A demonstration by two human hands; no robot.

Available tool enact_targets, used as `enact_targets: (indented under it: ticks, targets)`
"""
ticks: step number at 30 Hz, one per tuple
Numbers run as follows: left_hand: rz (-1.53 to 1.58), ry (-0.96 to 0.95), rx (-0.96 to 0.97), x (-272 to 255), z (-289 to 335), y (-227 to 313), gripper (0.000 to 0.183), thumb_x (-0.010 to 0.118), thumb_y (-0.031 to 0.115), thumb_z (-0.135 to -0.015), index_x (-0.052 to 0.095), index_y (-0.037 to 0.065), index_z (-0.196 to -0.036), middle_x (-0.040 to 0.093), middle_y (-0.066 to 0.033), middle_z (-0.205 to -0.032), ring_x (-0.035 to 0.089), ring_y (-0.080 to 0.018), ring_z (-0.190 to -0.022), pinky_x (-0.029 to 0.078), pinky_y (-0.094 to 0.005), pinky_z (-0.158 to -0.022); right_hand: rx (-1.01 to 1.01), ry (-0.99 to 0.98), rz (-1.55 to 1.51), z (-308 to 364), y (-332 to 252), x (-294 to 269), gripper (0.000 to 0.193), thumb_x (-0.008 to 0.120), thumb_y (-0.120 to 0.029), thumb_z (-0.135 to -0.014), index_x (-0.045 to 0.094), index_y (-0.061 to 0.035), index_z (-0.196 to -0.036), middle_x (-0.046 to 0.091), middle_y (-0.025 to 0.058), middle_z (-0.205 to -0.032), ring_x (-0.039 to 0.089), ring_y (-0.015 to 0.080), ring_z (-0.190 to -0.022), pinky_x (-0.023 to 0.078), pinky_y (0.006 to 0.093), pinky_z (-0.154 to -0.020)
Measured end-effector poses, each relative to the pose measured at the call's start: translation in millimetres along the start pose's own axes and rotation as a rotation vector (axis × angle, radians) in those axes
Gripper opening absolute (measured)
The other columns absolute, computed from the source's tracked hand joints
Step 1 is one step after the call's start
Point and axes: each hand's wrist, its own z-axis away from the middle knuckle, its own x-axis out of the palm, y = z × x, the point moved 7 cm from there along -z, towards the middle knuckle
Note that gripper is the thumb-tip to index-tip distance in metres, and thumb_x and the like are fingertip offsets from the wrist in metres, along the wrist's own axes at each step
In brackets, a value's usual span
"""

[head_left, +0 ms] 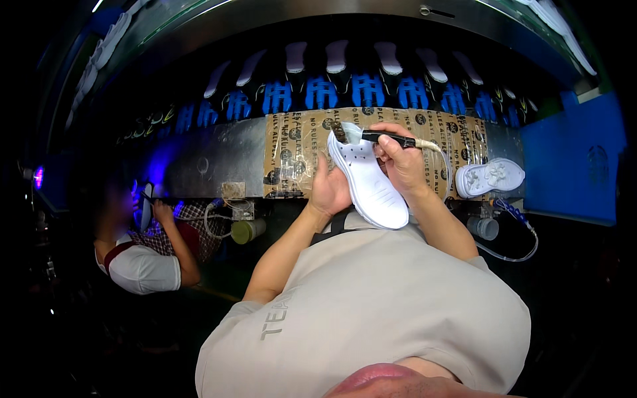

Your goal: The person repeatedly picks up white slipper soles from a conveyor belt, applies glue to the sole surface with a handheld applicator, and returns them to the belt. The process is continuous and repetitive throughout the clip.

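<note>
Overhead, dark conveyor (332,73) carrying white soles (336,56); taped cardboard (298,152) on metal bench edge (219,156).

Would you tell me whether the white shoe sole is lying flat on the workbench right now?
No, the left hand holds the white shoe sole up off the workbench while the right hand brushes it.

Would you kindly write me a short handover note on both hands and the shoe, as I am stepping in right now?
Left hand: holds the white shoe sole from its left side, tilted up in front of the chest.
Right hand: fingers closed on a dark-handled brush, bristles at the sole's top end.
Nearby: another white shoe lies on the ledge to the right; a row of white soles on blue holders runs behind.
Done: brushing under way at the top end.
Left: how much is coated cannot be told.
</note>
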Motion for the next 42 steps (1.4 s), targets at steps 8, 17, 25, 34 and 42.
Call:
enact_targets:
  ticks: [8, 17, 25, 34, 42]
  targets:
    - [-0.232, 0.043, 0.149, -5.3, -20.3, 27.3, 0.086, 0.006, 0.070, -0.102, 0.044, 0.005, -0.144, 0.065, -0.0191, -0.119, 0.068, -0.0321, -0.108, 0.058, -0.0471, -0.094, 0.000, -0.005, 0.333, -4.0, -16.7, -3.6, 0.025, 0.067, -0.006, -0.094, 0.071, -0.0004, -0.118, 0.072, 0.0058, -0.100, 0.063, 0.0090, -0.081, 0.051, 0.0220, -0.071]
    - [-0.186, 0.070, 0.220, -13.2, -21.0, 54.1, 0.076, 0.016, 0.064, -0.105, 0.043, 0.008, -0.149, 0.056, -0.0151, -0.140, 0.057, -0.0309, -0.127, 0.047, -0.0459, -0.109, -0.101, -0.341, 0.597, -9.9, -17.8, 22.3, 0.031, 0.073, -0.004, -0.087, 0.076, -0.0080, -0.118, 0.073, 0.0099, -0.099, 0.068, 0.0189, -0.086, 0.056, 0.0300, -0.076]
    - [-0.092, -0.148, 0.219, 43.2, -20.8, 80.7, 0.080, 0.011, 0.068, -0.103, 0.052, 0.007, -0.132, 0.064, -0.0176, -0.104, 0.065, -0.0323, -0.096, 0.056, -0.0495, -0.088, -0.161, -0.624, 0.831, -0.3, -32.4, 55.0, 0.027, 0.077, -0.013, -0.085, 0.079, -0.0098, -0.112, 0.074, 0.0101, -0.100, 0.068, 0.0215, -0.090, 0.056, 0.0324, -0.082]
    - [-0.264, -0.198, 0.244, 75.0, -24.9, 131.7, 0.079, 0.016, 0.070, -0.101, 0.055, 0.007, -0.128, 0.061, -0.0163, -0.099, 0.063, -0.0286, -0.091, 0.056, -0.0444, -0.081, -0.067, -0.701, 0.510, 2.6, -43.1, 65.7, 0.032, 0.082, -0.019, -0.081, 0.078, -0.0050, -0.110, 0.074, 0.0083, -0.089, 0.065, 0.0182, -0.082, 0.052, 0.0299, -0.072]
    - [-0.768, -0.255, 0.201, 110.7, -37.1, 159.5, 0.075, 0.013, 0.055, -0.108, 0.058, 0.002, -0.134, 0.072, -0.0192, -0.099, 0.075, -0.0282, -0.084, 0.065, -0.0406, -0.074, -0.010, -0.785, 0.524, -3.6, -52.8, 74.9, 0.026, 0.081, -0.020, -0.082, 0.081, -0.0119, -0.107, 0.076, 0.0107, -0.095, 0.068, 0.0196, -0.081, 0.054, 0.0304, -0.074]
